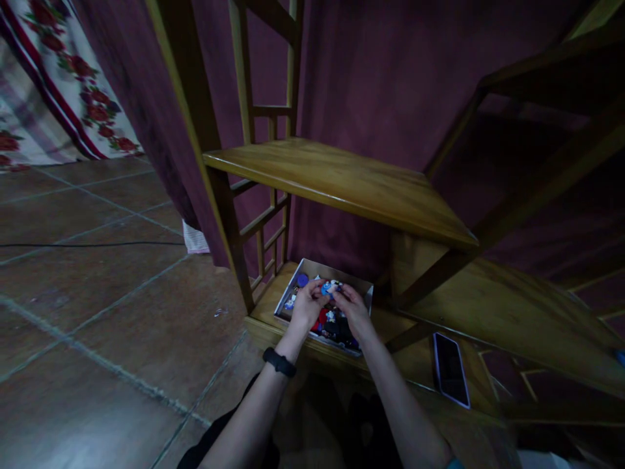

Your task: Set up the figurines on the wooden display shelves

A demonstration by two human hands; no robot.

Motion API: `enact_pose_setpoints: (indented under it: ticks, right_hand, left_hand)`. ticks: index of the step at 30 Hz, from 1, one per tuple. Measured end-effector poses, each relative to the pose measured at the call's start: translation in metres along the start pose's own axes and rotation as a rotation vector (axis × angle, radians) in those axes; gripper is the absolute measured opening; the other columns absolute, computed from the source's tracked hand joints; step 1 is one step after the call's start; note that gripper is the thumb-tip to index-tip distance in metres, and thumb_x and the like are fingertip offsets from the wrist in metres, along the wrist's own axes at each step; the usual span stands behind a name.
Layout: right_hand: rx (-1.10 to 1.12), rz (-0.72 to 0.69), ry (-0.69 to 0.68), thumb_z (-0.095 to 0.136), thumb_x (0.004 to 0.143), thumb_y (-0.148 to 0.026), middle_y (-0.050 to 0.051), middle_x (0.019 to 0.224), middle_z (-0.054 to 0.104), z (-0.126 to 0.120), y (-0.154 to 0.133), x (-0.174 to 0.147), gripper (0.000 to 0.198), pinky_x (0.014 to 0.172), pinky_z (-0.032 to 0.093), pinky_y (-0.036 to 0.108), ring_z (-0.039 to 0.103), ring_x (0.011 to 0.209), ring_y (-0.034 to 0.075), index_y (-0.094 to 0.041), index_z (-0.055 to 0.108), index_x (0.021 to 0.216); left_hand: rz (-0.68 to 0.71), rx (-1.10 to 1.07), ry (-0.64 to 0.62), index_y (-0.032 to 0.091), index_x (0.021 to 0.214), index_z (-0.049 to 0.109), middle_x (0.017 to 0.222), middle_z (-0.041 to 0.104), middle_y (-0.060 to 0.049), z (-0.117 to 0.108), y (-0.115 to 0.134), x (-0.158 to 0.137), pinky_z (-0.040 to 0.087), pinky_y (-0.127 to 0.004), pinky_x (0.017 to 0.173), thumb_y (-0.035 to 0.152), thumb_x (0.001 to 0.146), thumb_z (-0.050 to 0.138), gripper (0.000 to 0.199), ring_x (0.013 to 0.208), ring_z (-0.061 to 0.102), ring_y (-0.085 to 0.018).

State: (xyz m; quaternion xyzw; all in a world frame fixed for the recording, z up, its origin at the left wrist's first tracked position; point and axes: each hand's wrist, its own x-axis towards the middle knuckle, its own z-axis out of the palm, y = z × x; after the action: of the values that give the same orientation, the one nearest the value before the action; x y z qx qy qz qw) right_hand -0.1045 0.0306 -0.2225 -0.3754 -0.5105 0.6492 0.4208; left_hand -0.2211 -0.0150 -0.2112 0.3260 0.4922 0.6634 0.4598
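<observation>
Both my hands meet over a shallow white box (367, 290) on the lowest wooden shelf. Between the fingertips of my left hand (308, 305) and my right hand (352, 306) is a small blue-and-white figure (331, 287); its exact kind is too small to make out. Each hand is closed on one side of it. Inside the box lie several small colourful pieces, among them a round purple piece (302, 280), a white-and-blue piece (290, 301) and dark pieces (336, 327). My hands and forearms cover part of the box.
A wooden shelf board (336, 179) juts out above the box, with a wooden post (215, 169) to the left. A phone (450, 369) lies on the low shelf at right. Purple curtain (361, 78) hangs behind. A black cable (92, 245) crosses the tiled floor (122, 312).
</observation>
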Motion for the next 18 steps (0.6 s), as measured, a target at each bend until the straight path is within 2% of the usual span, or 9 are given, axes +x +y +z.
enact_pose_setpoints:
  ticks: [3, 6, 9, 13, 18]
  right_hand:
    - [0.073, 0.021, -0.013, 0.072, 0.068, -0.036, 0.002, 0.1, 0.069, 0.001, 0.0, 0.0, 0.032, 0.085, 0.048, 0.032, 0.061, 0.095, 0.02, -0.023, 0.067, 0.096]
    - [0.185, 0.066, -0.036, 0.073, 0.066, -0.031, 0.002, 0.101, 0.069, 0.0, 0.0, -0.001, 0.027, 0.085, 0.048, 0.03, 0.061, 0.097, 0.018, -0.022, 0.068, 0.091]
    - [0.277, 0.145, -0.035, 0.074, 0.064, -0.024, 0.0, 0.096, 0.07, -0.003, 0.003, -0.001, 0.021, 0.078, 0.051, 0.026, 0.063, 0.09, 0.015, -0.022, 0.068, 0.085]
    - [0.353, 0.221, -0.022, 0.072, 0.064, -0.016, -0.003, 0.086, 0.071, -0.006, 0.007, -0.002, 0.018, 0.07, 0.052, 0.022, 0.064, 0.079, 0.012, -0.023, 0.069, 0.08]
    - [0.404, 0.258, -0.007, 0.07, 0.063, -0.011, -0.004, 0.081, 0.071, -0.008, 0.01, -0.003, 0.015, 0.071, 0.054, 0.024, 0.064, 0.078, 0.013, -0.023, 0.067, 0.072]
  left_hand:
    - [0.145, 0.396, -0.015, 0.015, 0.101, 0.062, 0.074, 0.064, -0.001, -0.002, 0.001, -0.001, 0.047, -0.028, 0.068, 0.014, 0.068, 0.063, 0.033, 0.069, 0.06, -0.015]
    - [0.305, 0.807, -0.008, 0.016, 0.108, 0.059, 0.094, 0.065, -0.007, -0.002, 0.005, -0.008, 0.046, -0.032, 0.08, 0.016, 0.076, 0.058, 0.033, 0.088, 0.061, -0.02]
    - [0.366, 1.077, -0.011, 0.015, 0.119, 0.051, 0.112, 0.059, -0.013, -0.001, 0.008, -0.018, 0.045, -0.032, 0.085, 0.023, 0.083, 0.052, 0.037, 0.1, 0.058, -0.022]
    - [0.402, 1.26, -0.058, 0.013, 0.127, 0.042, 0.116, 0.055, -0.015, 0.001, 0.009, -0.025, 0.044, -0.033, 0.087, 0.025, 0.086, 0.048, 0.043, 0.104, 0.056, -0.023]
    - [0.477, 1.249, -0.107, 0.011, 0.127, 0.043, 0.117, 0.053, -0.019, -0.002, 0.007, -0.027, 0.04, -0.034, 0.092, 0.014, 0.083, 0.047, 0.045, 0.109, 0.054, -0.026]
